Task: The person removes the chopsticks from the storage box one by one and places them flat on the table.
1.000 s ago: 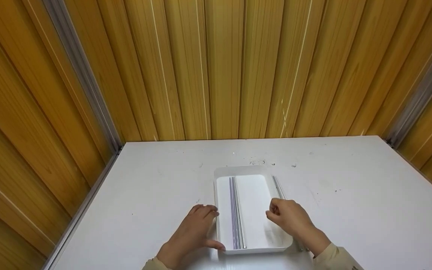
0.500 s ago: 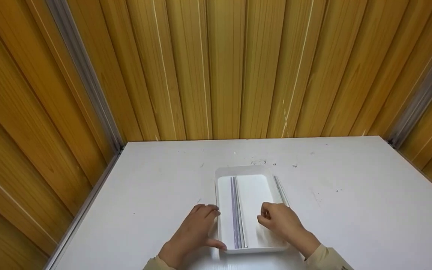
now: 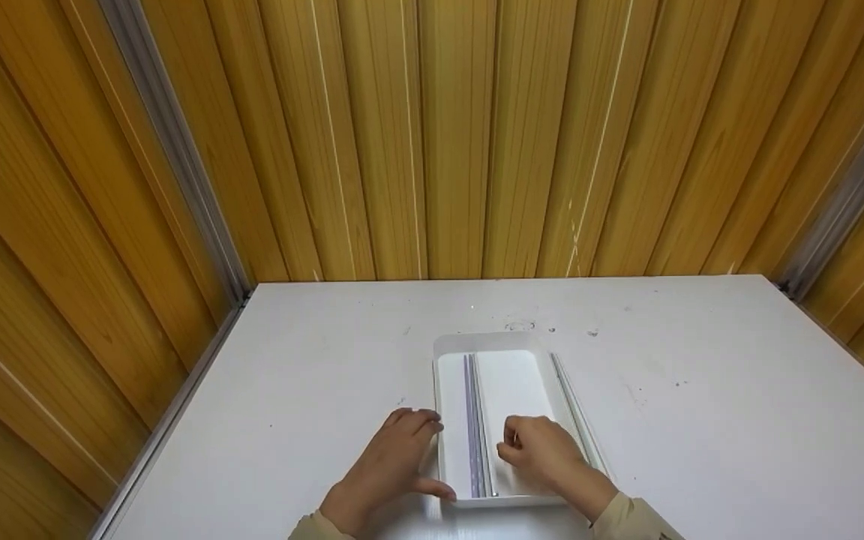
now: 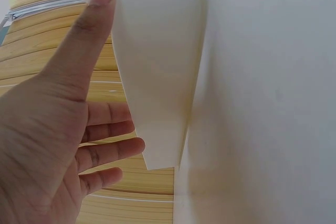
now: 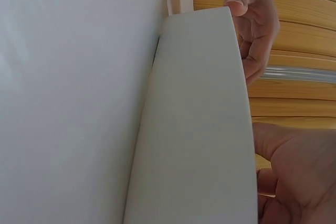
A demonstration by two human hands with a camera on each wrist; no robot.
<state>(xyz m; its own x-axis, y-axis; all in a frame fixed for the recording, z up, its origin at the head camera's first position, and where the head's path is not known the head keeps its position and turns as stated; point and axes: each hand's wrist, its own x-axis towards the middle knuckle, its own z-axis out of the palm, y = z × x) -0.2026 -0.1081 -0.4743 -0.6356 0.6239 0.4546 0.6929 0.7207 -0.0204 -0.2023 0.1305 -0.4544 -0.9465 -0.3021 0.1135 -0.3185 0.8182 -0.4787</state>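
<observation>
A white rectangular tray (image 3: 492, 342) stands on the table, with a thin purple stick (image 3: 472, 435) and silvery sticks (image 3: 481, 427) lying lengthwise inside. My left hand (image 3: 391, 454) rests against its left side, thumb near the front corner. In the left wrist view the fingers (image 4: 113, 153) are nearly straight at the rim. Over the right half of the tray hovers my right hand (image 3: 544, 450), fingers loosely curled, just right of the sticks. No object shows in it. Seen from the right wrist, the tray wall (image 5: 194, 119) hides its fingertips.
More thin pale sticks (image 3: 578, 409) lie on the table along the tray's right outer side. The white table (image 3: 312, 360) bears small dark marks behind the tray. Wood-patterned walls (image 3: 447, 135) with grey metal posts (image 3: 177, 150) stand around it.
My right hand has moved left from the tray's right edge to over its inside, uncovering more of the sticks outside. The left hand stays at the tray's side.
</observation>
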